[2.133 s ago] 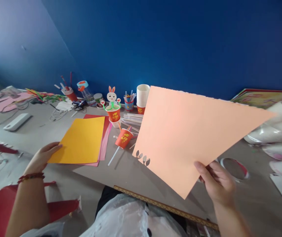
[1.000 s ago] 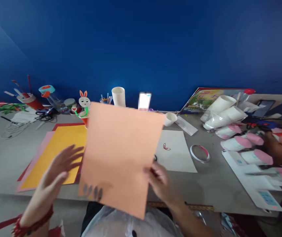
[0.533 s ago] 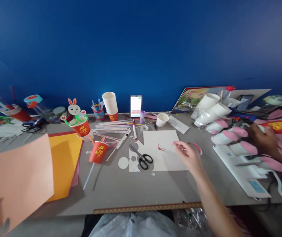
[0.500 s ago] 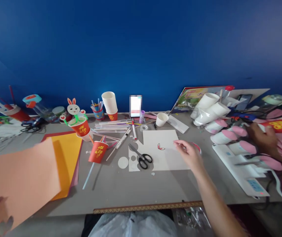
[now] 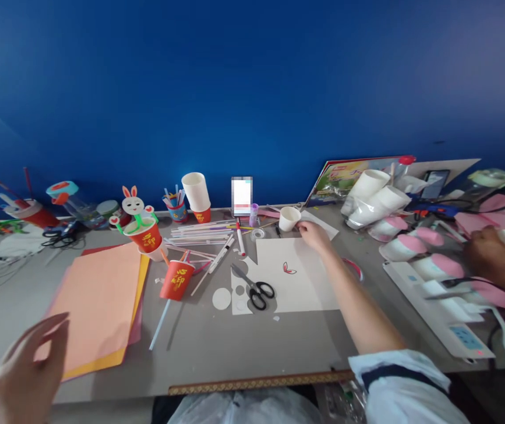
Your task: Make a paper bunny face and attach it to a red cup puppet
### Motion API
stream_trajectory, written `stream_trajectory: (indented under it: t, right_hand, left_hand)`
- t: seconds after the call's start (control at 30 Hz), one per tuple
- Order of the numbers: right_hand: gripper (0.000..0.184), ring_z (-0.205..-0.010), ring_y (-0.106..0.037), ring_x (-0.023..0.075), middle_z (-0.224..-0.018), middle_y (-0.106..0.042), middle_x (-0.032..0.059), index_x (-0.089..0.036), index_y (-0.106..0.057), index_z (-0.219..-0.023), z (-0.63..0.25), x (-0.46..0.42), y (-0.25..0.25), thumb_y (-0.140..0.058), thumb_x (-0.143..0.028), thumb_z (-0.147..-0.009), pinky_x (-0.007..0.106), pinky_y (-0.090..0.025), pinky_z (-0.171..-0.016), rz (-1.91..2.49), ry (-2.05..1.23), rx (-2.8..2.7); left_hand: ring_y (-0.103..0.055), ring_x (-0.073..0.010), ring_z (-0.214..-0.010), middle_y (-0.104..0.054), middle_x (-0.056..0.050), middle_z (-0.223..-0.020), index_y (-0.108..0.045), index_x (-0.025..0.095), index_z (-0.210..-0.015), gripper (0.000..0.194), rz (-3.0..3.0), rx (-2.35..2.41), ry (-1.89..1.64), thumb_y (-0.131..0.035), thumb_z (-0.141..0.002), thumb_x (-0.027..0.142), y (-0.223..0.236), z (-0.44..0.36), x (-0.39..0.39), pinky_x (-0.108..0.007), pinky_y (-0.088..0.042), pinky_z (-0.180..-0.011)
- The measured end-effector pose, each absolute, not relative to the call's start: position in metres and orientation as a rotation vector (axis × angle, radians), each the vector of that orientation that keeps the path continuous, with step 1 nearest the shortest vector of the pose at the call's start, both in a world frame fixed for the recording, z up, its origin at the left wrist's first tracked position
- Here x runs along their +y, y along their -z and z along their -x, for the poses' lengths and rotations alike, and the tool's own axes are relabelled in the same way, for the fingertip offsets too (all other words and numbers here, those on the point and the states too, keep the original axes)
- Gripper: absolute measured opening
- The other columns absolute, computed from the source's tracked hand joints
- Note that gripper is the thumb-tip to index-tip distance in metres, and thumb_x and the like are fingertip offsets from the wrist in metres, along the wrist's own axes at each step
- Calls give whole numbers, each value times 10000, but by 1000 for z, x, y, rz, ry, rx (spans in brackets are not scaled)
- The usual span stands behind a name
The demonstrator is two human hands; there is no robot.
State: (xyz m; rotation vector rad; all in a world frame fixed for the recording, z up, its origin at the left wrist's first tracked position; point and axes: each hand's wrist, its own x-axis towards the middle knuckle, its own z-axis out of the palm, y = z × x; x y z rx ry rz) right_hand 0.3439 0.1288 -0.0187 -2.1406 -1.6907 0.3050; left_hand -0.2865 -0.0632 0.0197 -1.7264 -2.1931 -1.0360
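Observation:
At the lower left, my left hand [image 5: 31, 365] is open, its fingers curved above the corner of a peach paper sheet [image 5: 102, 294] that lies on yellow and pink sheets. My right hand [image 5: 313, 235] reaches over the white paper sheet [image 5: 309, 288], fingers closed together beside a small white paper cup [image 5: 289, 219]. What those fingers hold, if anything, is hidden. Black-handled scissors [image 5: 258, 291] rest on the white sheet's cut left part. A small red-outlined leaf shape [image 5: 288, 269] shows on that sheet. A white paper disc [image 5: 221, 298] lies left of the scissors.
A red cup on a straw [image 5: 177, 280] and a red cup with a paper rabbit [image 5: 146, 238] stand at left. Straws [image 5: 199, 232] lie behind. Rightward are a power strip [image 5: 433, 312], bagged white cups [image 5: 376, 200] and another person's hand [image 5: 495, 250] with a cup.
The peach sheet has come down onto the stack and my left hand is off it. My right hand has moved forward and left to the white cup. The other person's cup has turned.

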Motion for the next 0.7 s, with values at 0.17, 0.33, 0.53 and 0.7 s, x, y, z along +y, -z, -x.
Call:
stream_trajectory:
  t: [0.17,0.33,0.53,0.7]
  right_hand:
    - [342,-1019,-685,253,-1119,-760,74,-217,-774,-1053,-356,142,28,-496,-150,-867,301,-503,-836,2086,-426,-1658]
    - [376,-1000,-698,233,-1128,-758,72,-197,-765,-1093,-373,144,38,-478,-144,-857,327,-523,-888,1987,-516,-1576]
    - [364,-975,-709,222,-1094,-767,65,-208,-770,-1064,-379,145,47,-506,-145,-822,366,-524,-933,1884,-606,-1499]
    - [349,-912,-725,218,-941,-792,55,-206,-791,-930,-368,161,49,-509,-96,-756,348,-536,-896,1811,-680,-1481]
  left_hand:
    - [-690,-213,-964,-709,8,-1061,-653,310,-1067,194,2454,-1715,1171,-554,-921,229,-15,200,-70,-343,-588,-802]
    - [-689,-200,-983,-718,-93,-1049,-653,203,-1103,229,2715,-1434,1134,-548,-920,111,-11,170,-58,-308,-579,-842]
    - [-680,-195,-1008,-713,-91,-1056,-643,200,-1136,261,2772,-1366,1098,-547,-918,92,-12,157,-55,-297,-567,-869]
    - [-682,-191,-993,-713,-83,-1023,-638,200,-1120,248,2775,-1363,1127,-540,-922,88,-16,154,-58,-286,-567,-859]
